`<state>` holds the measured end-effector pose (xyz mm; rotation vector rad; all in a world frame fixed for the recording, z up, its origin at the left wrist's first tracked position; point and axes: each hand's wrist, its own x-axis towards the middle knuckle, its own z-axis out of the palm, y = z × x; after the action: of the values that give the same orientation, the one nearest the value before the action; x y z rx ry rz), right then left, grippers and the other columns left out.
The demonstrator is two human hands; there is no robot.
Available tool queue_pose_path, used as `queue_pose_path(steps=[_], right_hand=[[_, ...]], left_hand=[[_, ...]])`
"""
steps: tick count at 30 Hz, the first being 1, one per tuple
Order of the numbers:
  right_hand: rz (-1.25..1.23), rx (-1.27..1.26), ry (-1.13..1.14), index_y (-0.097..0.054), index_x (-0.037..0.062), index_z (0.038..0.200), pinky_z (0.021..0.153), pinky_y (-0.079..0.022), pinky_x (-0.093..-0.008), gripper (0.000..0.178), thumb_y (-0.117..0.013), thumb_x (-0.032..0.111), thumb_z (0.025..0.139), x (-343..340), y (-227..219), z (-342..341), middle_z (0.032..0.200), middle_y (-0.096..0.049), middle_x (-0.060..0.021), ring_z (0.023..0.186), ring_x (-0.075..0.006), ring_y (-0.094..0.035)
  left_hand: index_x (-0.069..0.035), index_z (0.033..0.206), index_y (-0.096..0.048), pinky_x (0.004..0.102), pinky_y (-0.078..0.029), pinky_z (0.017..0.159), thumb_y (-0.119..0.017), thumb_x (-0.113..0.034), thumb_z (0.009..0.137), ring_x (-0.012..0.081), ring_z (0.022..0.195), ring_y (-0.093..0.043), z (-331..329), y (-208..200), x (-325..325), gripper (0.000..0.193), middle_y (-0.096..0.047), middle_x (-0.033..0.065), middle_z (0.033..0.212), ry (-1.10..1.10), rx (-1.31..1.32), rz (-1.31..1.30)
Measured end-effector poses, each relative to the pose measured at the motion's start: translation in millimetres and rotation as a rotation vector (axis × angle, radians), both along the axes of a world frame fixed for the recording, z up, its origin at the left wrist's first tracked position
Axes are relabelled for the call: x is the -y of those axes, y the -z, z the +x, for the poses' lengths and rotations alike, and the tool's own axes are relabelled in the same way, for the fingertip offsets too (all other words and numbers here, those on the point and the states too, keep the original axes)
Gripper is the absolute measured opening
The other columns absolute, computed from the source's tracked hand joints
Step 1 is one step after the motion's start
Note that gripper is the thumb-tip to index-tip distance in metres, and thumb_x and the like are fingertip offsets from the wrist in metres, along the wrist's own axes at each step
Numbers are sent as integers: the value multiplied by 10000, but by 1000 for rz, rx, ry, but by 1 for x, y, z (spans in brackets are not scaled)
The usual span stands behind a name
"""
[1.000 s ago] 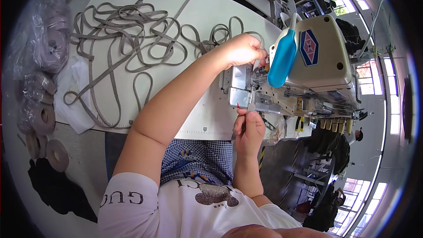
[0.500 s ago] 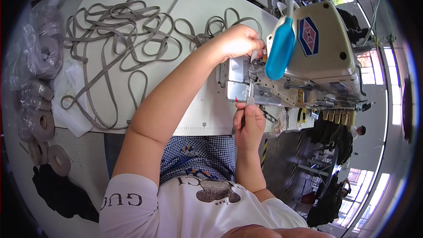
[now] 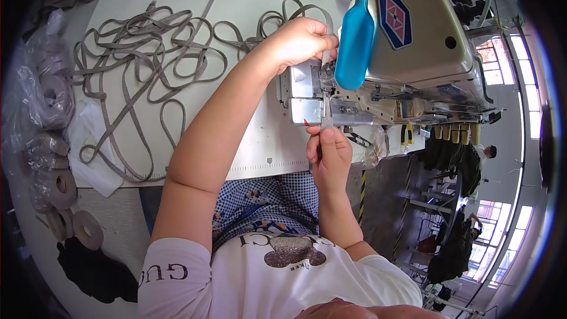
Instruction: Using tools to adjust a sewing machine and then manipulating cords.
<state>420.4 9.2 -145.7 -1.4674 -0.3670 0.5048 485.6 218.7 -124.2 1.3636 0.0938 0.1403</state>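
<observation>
A flat grey woven tape (image 3: 326, 119) runs through the sewing machine (image 3: 413, 29), past its presser foot and over the metal plate. At the far side of the needle area, my left hand (image 3: 304, 41) is closed, thumb and fingers pinching the tape. On the near side my right hand (image 3: 331, 152) pinches the tape's near end in front of the machine, its fingers curled. A small red pointed piece (image 3: 306, 122) shows beside the right fingertips. The rest of the tape lies in a loose tangle (image 3: 147, 59) across the white table (image 3: 248, 118).
Right of my left hand hangs a blue padded lever (image 3: 355, 44) on the machine. Rolls of tape (image 3: 59, 186), partly in clear plastic (image 3: 53, 94), line the table's left side beside a white cloth (image 3: 97, 147). Black fabric (image 3: 94, 272) lies below. Other people work at far right.
The whole view has shifted, so the machine and table appear further left and slightly higher. Both hands keep their hold on the tape at about the same places.
</observation>
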Motion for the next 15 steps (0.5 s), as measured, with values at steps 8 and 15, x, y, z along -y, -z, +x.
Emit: queue_pose_path(steps=[8,15], right_hand=[[5,-2,1,-576,-25,902,450,-286,-184,320,-433,258,940,0,1,-1,543,-488,-27,473,-64,-384],[13,-10,10,-574,-24,898,442,-283,-182,318,-431,257,940,-1,0,-1,542,-486,-29,470,-65,-383]], left_hand=[[-22,729,-592,211,-435,570,-569,-210,841,67,555,-502,-3,-3,0,220,-595,25,675,-16,11,-19],[-12,779,-620,221,-452,597,-559,-195,850,82,604,-550,-7,-9,1,206,-646,63,760,-5,16,-25]])
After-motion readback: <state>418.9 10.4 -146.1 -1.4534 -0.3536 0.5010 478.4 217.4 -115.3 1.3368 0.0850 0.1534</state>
